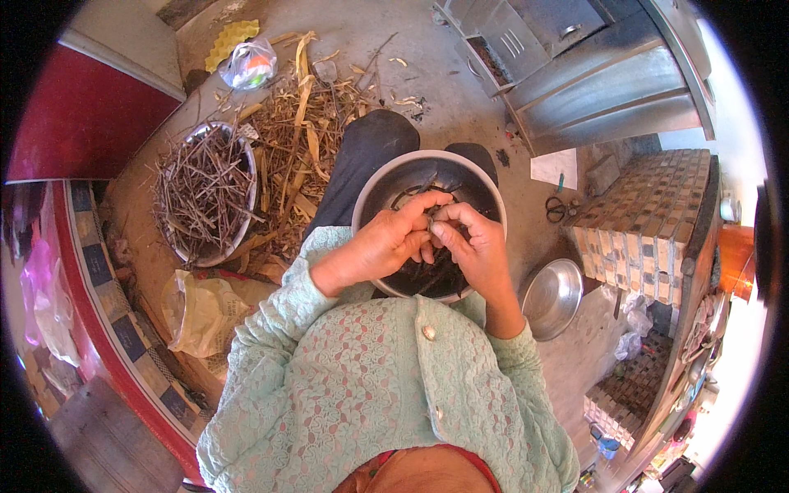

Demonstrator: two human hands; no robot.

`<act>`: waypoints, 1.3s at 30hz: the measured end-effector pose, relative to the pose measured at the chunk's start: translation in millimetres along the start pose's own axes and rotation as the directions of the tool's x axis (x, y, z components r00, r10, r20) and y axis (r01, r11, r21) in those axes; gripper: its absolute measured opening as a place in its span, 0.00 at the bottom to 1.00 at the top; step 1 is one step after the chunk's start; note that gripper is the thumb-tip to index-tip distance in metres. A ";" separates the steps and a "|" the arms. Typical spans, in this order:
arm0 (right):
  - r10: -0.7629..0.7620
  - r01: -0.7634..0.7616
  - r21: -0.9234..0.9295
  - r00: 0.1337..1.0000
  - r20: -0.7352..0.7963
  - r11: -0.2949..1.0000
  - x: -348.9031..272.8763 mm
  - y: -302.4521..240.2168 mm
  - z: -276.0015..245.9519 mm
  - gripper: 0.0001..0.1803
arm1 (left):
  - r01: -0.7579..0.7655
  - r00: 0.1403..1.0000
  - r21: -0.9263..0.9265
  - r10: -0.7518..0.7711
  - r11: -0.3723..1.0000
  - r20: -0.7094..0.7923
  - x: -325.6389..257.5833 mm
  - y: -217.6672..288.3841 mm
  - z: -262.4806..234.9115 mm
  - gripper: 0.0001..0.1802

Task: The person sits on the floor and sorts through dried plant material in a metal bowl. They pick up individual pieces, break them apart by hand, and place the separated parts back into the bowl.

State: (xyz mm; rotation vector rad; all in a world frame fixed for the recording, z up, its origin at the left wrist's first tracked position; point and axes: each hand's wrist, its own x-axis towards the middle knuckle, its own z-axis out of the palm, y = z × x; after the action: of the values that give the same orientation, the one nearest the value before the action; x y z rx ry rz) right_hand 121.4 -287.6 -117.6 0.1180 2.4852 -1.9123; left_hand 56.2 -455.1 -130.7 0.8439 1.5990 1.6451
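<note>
A round basin with a pale rim [496, 182] and dark inside rests on my lap, between my knees. Dark, thin, strip-like pieces [429, 281] lie in it, partly hidden by my hands. Over its middle, my left hand [382, 245] and my right hand [475, 246] meet fingertip to fingertip. Pinched between them is a small dark greyish piece [431, 214], too covered by the fingers to name. Both hands are closed on it, thumbs and forefingers together.
Left stands a metal basin of dry twigs [205, 193], beside scattered husks and stalks [288, 140] on the floor. A plastic sack [201, 316] lies nearer. At right are an empty metal basin [552, 300], scissors [556, 209] and a tiled brick stove [645, 222]. Metal cabinets [592, 82] stand beyond.
</note>
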 end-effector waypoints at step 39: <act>0.072 -0.096 0.501 0.995 0.067 0.860 4.6 -1.8 1.0 0.06 | 0.030 0.983 -0.304 -0.083 0.952 -0.165 4.0 -10.1 -0.2 0.15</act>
State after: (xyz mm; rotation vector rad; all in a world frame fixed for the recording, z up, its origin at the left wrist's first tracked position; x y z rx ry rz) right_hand 116.6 -288.8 -116.3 0.1758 1.8515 -2.4399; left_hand 54.1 -451.8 -140.8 0.5021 1.4207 1.9040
